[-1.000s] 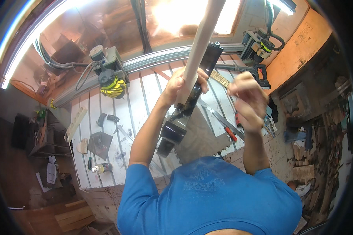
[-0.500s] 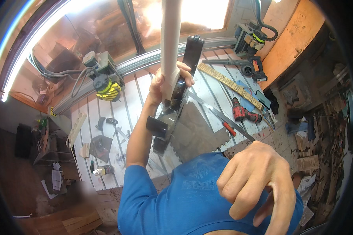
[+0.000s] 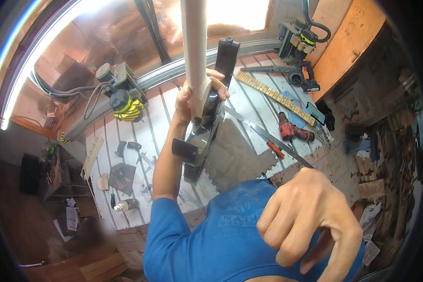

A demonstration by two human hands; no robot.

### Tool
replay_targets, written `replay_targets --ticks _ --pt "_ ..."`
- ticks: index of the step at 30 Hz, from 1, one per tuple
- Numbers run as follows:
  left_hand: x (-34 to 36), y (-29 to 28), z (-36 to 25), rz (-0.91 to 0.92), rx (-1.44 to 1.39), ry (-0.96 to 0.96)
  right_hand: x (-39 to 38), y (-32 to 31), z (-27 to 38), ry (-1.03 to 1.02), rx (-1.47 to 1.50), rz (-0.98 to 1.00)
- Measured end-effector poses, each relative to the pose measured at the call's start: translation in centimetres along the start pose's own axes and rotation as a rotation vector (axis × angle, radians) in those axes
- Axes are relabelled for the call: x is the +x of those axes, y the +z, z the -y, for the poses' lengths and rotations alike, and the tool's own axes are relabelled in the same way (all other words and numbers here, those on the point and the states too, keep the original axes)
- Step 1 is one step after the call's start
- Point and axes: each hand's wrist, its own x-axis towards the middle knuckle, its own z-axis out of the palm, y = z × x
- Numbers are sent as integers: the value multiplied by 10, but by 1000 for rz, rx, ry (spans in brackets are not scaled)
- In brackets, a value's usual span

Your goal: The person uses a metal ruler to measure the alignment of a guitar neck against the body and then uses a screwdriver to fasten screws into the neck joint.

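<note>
My left hand (image 3: 184, 105) is wrapped round a long pale post (image 3: 194, 47), its fingers also reaching over a glossy black bracket (image 3: 226, 61). The post rises to the top edge of the view, and its lower end meets the bracket. A short black crosspiece (image 3: 185, 150) sticks out of the bracket towards my left forearm. In front of my chest, large and close, is my right hand (image 3: 305, 214). Its fingers are curled in; whatever they hold, if anything, is hidden. Just beyond its knuckles shows the end of a long thin metal strip (image 3: 263, 134).
On the white slatted table (image 3: 167, 110) lie a red drill (image 3: 293, 129), a yellow ruler (image 3: 277, 98), a red-handled tool (image 3: 276, 149), a dark flat sheet (image 3: 235, 155) and a small bottle (image 3: 127, 205). A black blower (image 3: 293, 75) stands far right. A machine head (image 3: 127, 103) hangs from a rail.
The pale post and black bracket have shifted slightly left with my left hand. My right hand stays curled in nearly the same place. The whole view has moved a little.
</note>
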Motion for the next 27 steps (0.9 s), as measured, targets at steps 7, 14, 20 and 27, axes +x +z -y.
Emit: replay_targets --ticks 7,14,20,27 --pt "8 6 3 -37 36 -22 -48 -48 17 176 -158 -75" --pt "0 5 -13 -137 302 -93 -164 -121 38 1125 -1130 -761" --pt "-8 0 -2 -130 250 18 -314 -141 41 1517 -1460 -730" --pt "-12 -2 -5 -178 375 -14 -388 -150 36 1718 -1536 -740"
